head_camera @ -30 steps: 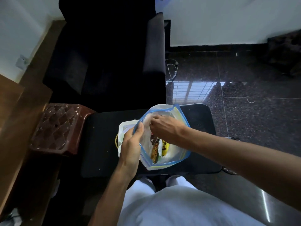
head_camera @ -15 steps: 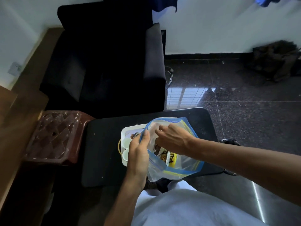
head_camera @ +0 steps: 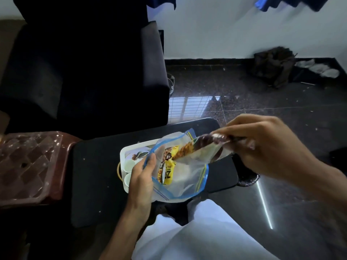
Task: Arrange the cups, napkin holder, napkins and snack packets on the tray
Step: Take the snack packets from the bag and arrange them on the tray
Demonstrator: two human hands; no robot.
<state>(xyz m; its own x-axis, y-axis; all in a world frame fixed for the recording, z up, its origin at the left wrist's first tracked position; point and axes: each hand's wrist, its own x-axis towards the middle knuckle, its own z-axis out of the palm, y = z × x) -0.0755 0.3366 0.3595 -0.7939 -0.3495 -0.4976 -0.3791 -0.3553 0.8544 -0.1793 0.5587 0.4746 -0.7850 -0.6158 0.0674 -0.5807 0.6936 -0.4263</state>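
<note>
Tray and bag on the worktop, between armchair and person

A tray (head_camera: 129,149) is set on the worktop (head_camera: 93,166), with two cups (head_camera: 129,164) stood in its left part, one nearer than the other. A zip bag (head_camera: 185,182) is held over the tray's right part, gripped at its left edge by the left hand (head_camera: 140,177); snack packets (head_camera: 168,173) are lodged inside it. A long packet (head_camera: 199,145) is pinched by the right hand (head_camera: 262,145) above the bag's far right corner, its lower end inside the bag's mouth. An armchair (head_camera: 84,72) is placed beyond the worktop, a stool (head_camera: 32,166) to its left, and the floor (head_camera: 262,109) is spread to the right.
</note>
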